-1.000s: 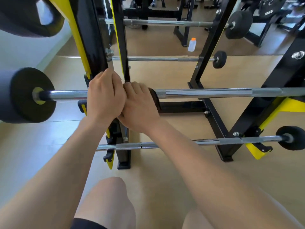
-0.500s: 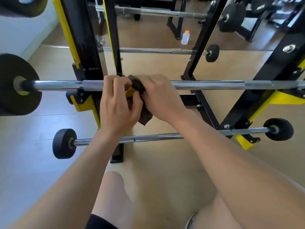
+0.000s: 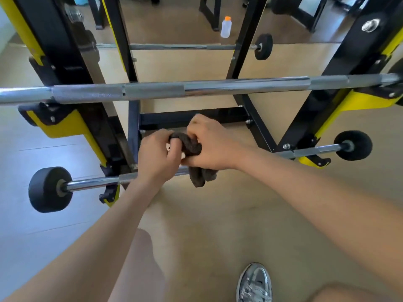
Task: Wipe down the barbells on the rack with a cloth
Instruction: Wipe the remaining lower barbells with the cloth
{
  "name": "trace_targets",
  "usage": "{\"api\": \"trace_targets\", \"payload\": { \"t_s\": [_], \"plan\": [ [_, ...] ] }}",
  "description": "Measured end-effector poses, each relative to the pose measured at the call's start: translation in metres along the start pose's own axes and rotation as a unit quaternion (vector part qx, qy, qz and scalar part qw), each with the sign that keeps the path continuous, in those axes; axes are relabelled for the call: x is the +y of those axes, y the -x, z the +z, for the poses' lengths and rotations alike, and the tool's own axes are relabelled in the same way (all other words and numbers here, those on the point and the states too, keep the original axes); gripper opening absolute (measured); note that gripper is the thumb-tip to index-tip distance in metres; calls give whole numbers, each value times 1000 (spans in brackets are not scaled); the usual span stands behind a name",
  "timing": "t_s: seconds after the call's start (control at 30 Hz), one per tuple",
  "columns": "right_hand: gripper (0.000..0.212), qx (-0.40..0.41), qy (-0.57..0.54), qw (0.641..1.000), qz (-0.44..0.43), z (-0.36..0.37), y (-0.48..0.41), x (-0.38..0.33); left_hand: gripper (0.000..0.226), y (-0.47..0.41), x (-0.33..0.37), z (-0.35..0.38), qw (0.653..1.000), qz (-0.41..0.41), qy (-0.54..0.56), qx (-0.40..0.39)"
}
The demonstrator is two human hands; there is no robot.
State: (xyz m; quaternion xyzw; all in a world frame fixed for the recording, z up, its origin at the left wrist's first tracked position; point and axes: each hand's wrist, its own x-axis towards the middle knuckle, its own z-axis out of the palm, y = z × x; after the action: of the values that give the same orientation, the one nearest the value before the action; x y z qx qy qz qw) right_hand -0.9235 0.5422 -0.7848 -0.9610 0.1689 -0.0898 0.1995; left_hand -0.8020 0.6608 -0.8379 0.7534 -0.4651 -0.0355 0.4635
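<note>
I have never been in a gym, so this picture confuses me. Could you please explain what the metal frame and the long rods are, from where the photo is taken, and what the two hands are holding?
The photo comes from a camera worn on a person's head, looking forward and down, so you see their own arms and one shoe.

The black and yellow frame is a rack that stores barbells. A barbell is a long steel rod for lifting. The upper barbell lies across the rack's supports. The lower barbell sits near the floor and has small black discs on its ends.

The left hand and the right hand together grip a dark cloth just above the lower barbell. Part of the cloth hangs down below the hands.

Behind the rack, a small bottle with an orange cap stands on the floor.
</note>
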Motion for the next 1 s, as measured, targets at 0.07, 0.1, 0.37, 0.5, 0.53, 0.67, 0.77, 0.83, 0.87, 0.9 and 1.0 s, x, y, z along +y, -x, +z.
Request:
{"api": "trace_targets", "payload": {
  "t_s": [0.07, 0.1, 0.37, 0.5, 0.53, 0.67, 0.77, 0.83, 0.87, 0.9, 1.0],
  "plan": [
    [45, -30, -51, 996, 63, 18, 10, 11, 27, 6, -10, 7, 998, -62, 22, -17],
    [45, -31, -83, 991, 97, 29, 15, 16, 24, 9, -14, 11, 996, -90, 16, -22],
    [59, 74, -225, 930, 280, 95, 33, 59, 11, 38, -63, 25, 967, -175, -169, -70],
    [42, 233, -149, 938, 212, 108, 13, 63, 13, 44, -70, 25, 973, -116, -202, -3],
    [41, 266, -83, 939, 203, 110, 6, 63, 14, 41, -70, 25, 971, -110, -211, -2],
    [33, 246, 249, 915, 200, 140, -13, 55, 20, 38, -81, 28, 959, -100, -264, -10],
    [49, 159, 207, 950, 172, 185, -9, 30, 31, 41, -89, 25, 954, -103, -281, 7],
    [63, 108, 216, 962, 129, 202, -3, 25, 26, 40, -93, 17, 954, -106, -280, 28],
    [65, 86, 232, 964, 100, 203, -4, 26, 23, 39, -94, 11, 954, -111, -277, 35],
    [64, 64, 248, 964, 72, 201, -7, 28, 21, 39, -96, 4, 954, -114, -273, 42],
    [59, 19, 279, 960, -22, 203, -26, 18, 19, 41, -104, -20, 957, -117, -258, 71]
  ]
}}
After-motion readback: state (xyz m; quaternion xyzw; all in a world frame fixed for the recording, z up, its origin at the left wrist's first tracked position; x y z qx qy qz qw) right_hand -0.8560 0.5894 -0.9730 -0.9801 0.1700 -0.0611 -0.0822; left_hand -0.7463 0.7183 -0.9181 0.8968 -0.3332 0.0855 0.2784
